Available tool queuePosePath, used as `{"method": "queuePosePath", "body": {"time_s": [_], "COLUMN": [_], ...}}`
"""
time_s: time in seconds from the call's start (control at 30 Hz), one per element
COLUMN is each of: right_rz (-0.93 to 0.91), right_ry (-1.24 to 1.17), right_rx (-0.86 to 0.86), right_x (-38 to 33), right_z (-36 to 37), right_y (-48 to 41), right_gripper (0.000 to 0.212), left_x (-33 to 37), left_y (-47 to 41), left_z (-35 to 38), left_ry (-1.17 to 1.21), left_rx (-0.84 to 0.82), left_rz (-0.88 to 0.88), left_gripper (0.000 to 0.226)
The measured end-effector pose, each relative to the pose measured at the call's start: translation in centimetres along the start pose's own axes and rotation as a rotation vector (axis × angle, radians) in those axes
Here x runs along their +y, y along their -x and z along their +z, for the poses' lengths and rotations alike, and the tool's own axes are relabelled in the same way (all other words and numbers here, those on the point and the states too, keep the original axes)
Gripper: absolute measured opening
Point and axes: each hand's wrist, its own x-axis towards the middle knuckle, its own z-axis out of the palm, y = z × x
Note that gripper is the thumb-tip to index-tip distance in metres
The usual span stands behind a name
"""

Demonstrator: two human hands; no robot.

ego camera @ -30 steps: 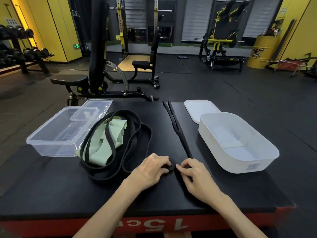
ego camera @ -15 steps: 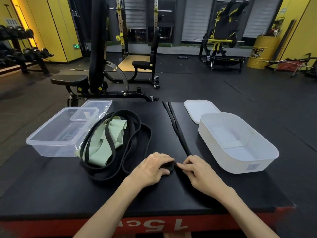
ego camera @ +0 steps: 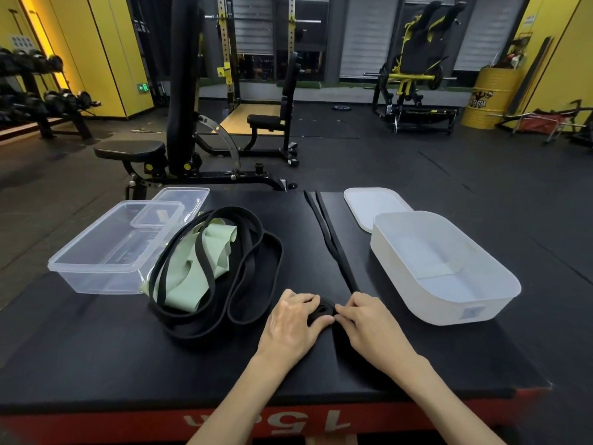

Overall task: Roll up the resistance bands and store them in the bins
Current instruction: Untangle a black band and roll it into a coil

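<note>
Both grips curled: left hand (ego camera: pixel 293 326) and right hand (ego camera: pixel 369 327) pinch the coiled end of a black band (ego camera: pixel 322 311) near the 6 o'clock edge of the table (ego camera: pixel 96 348); its tail runs toward 12 o'clock; white bin (ego camera: pixel 401 284) at 3 o'clock.

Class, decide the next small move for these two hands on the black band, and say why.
Probably roll the coil another turn forward: left hand and right hand pinch a small roll, while most of the black band lies straight beyond it.
</note>
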Motion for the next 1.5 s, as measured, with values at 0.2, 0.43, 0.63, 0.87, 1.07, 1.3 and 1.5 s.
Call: {"method": "queuePosePath", "body": {"time_s": [0.2, 0.43, 0.63, 0.87, 1.07, 1.3, 1.5], "right_rz": [-0.043, -0.003, 0.003, -0.061, -0.07, -0.03, -0.039], "right_ry": [0.039, -0.028, -0.02, -0.084, -0.056, -0.074, -0.021], "right_rx": [0.007, 0.0, -0.032, -0.245, -0.263, -0.114, -0.064], "right_x": [-0.4, -0.7, -0.8, 1.8, 2.8, 2.1, 1.0], "right_z": [0.2, 0.1, 0.0, -1.7, -2.1, -1.1, -0.6], "right_y": [1.1, 0.8, 0.3, 0.3, 0.6, 0.1, 0.6], "right_gripper": [0.018, 0.021, 0.019, 0.037, 0.045, 0.03, 0.02], "left_x": [0.5, 0.5, -0.3, -1.0, -1.5, -0.7, 0.0], "left_y": [0.0, 0.5, -1.6, -3.3, -2.2, -0.5, -0.1], "left_z": [-0.4, -1.3, -2.7, -2.5, -2.1, -0.9, -0.6], "left_ry": [-0.036, -0.082, -0.185, 0.023, 0.089, 0.085, 0.087], "left_rx": [-0.061, -0.166, -0.348, -0.534, -0.363, -0.139, -0.076], "left_rz": [-0.002, 0.082, 0.189, 0.298, 0.238, 0.04, -0.028], "left_gripper": [0.05, 0.053, 0.05, 0.061, 0.045, 0.044, 0.048]}}
